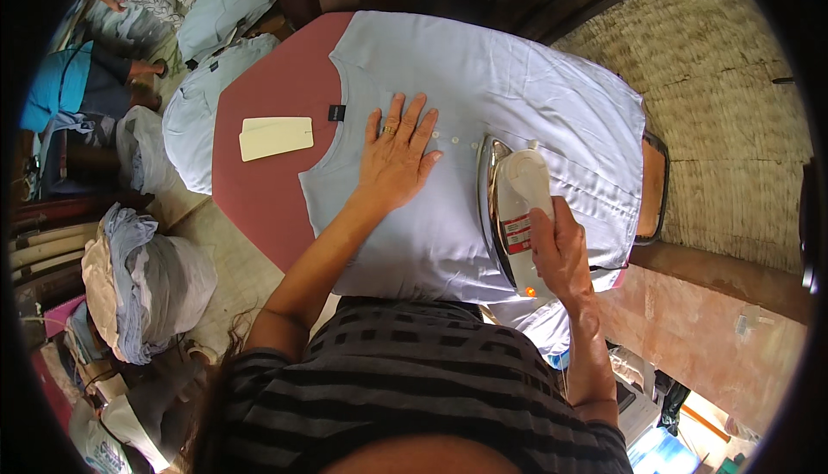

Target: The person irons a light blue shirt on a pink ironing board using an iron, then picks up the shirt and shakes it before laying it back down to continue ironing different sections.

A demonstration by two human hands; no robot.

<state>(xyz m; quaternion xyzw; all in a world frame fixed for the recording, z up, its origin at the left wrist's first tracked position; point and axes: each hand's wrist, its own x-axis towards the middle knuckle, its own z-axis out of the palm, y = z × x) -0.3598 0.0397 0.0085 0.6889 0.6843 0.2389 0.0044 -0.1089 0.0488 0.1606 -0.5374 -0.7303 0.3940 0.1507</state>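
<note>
A pale blue garment (414,51) with a row of small buttons lies spread over a red ironing board (259,86). My left hand (398,156) rests flat on it near the neckline, fingers spread, a ring on one finger. In my right hand (561,245) is the handle of a white clothes iron (524,181) with a shiny metal edge. Its tip points away from me, beside the button row, and an orange light glows at its heel. The cloth to the right of the iron shows creases. A dark label (336,113) sits at the neckline.
Cream card tags (276,138) lie on the board's left part. Bundles of pale cloth (194,129) and a full bag (172,276) stand on the floor at left. Another person in a blue top (60,86) is at far left. A woven wall (707,129) rises at right.
</note>
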